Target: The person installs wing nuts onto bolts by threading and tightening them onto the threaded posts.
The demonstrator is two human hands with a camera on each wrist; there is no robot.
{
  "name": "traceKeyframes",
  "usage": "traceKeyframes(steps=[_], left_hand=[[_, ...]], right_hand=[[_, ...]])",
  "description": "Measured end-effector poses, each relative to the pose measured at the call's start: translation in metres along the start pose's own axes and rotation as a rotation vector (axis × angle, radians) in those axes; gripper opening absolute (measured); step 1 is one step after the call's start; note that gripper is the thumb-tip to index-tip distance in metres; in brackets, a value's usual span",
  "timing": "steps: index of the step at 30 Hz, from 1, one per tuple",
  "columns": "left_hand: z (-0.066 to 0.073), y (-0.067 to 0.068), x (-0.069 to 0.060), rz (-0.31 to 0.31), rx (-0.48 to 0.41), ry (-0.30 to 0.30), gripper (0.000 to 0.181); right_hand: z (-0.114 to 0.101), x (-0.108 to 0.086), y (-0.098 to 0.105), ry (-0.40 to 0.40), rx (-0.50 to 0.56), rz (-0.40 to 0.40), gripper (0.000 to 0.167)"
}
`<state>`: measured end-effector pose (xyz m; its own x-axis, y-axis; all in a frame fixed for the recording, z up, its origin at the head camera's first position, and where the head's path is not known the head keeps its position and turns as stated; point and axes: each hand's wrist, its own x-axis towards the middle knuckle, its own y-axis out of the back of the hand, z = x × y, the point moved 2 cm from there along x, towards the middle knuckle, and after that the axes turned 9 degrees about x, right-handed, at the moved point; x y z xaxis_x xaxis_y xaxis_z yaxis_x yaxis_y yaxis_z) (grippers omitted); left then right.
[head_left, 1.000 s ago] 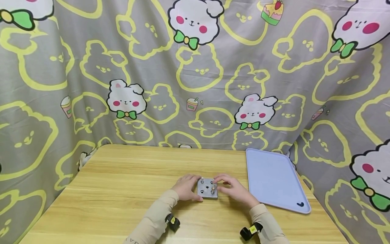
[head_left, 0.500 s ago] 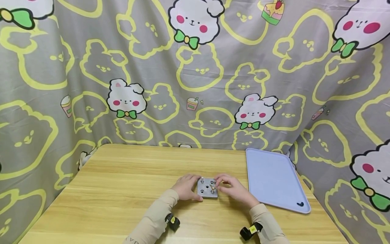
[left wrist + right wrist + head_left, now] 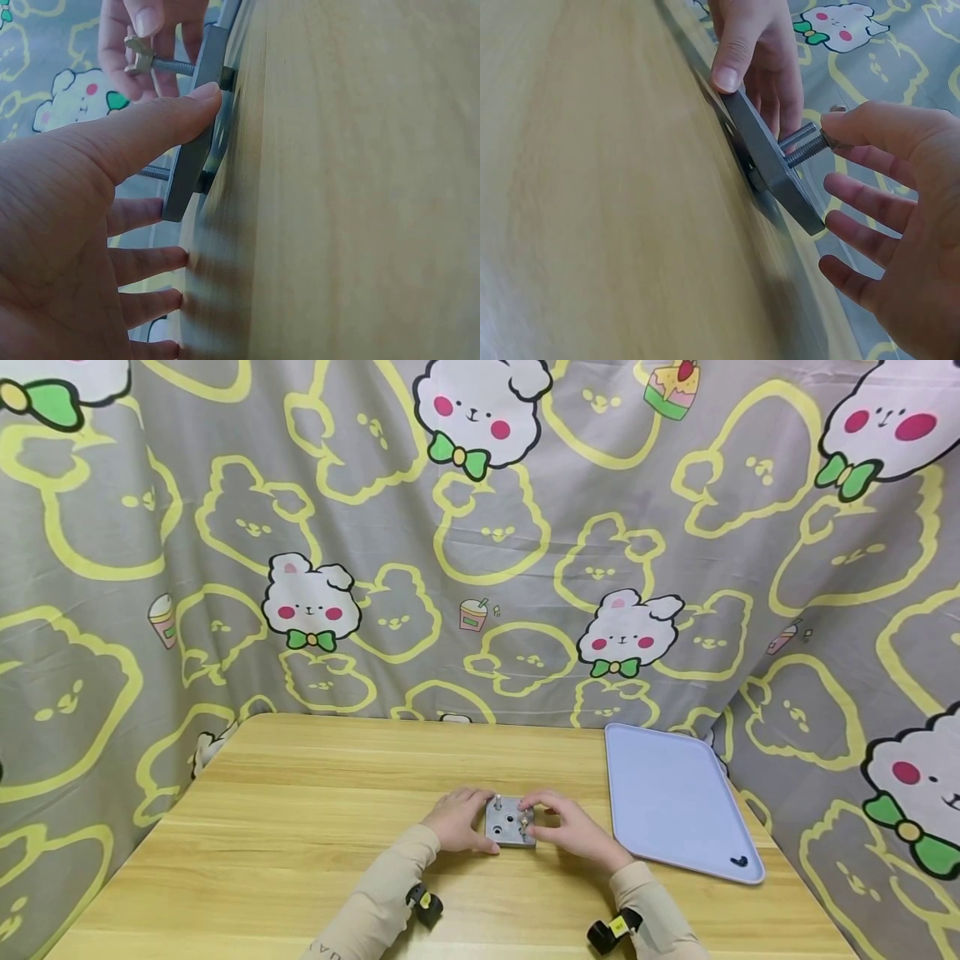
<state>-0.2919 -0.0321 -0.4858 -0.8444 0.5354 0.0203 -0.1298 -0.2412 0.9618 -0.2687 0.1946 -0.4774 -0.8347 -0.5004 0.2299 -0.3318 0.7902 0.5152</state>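
Observation:
A square grey metal plate [image 3: 512,837] with several holes lies flat above the wooden table. The left hand [image 3: 454,823] grips its left side, thumb at the near edge; in the left wrist view that thumb presses the edge of the plate [image 3: 189,161]. One bolt [image 3: 498,803] stands upright at the back left corner. A brass-coloured wing nut [image 3: 139,57] sits near the top of a second, threaded bolt [image 3: 174,67] on the right. Thumb and index finger of the right hand [image 3: 576,832] pinch this wing nut; its other fingers spread beside the plate in the right wrist view.
A pale blue tray [image 3: 675,802] lies at the right side of the table [image 3: 337,777], with a small black piece [image 3: 739,862] in its near right corner. A patterned grey curtain [image 3: 405,527] hangs behind the table.
The right hand has shifted slightly left, and its thumb and index finger have changed position around the wing nut. The left hand and the plate have barely moved.

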Motion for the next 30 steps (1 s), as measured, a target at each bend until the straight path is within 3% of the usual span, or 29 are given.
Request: traceKeyframes(steps=[9,15,18,21,26,30], left_hand=[[0.001,0.001,-0.001,0.002,-0.003,-0.003,0.094],[0.000,0.001,-0.001,0.004,-0.001,-0.004,0.095],[0.000,0.000,0.000,0.008,0.004,-0.005,0.095],[-0.001,0.000,0.001,0.010,0.006,-0.006,0.095],[-0.001,0.000,0.000,0.001,0.002,-0.002,0.095],[-0.001,-0.001,0.000,-0.003,0.006,0.000,0.096]], right_hand=[[-0.002,-0.003,0.007,-0.008,0.022,0.040,0.010],[-0.003,-0.002,0.006,0.003,0.027,0.042,0.009],[-0.014,-0.002,0.005,0.005,0.027,0.040,0.005],[-0.024,-0.003,0.004,0.001,0.027,0.044,0.013],[-0.003,-0.001,0.001,0.006,0.011,0.039,0.042],[0.001,0.000,0.001,0.018,0.001,0.023,0.041]])
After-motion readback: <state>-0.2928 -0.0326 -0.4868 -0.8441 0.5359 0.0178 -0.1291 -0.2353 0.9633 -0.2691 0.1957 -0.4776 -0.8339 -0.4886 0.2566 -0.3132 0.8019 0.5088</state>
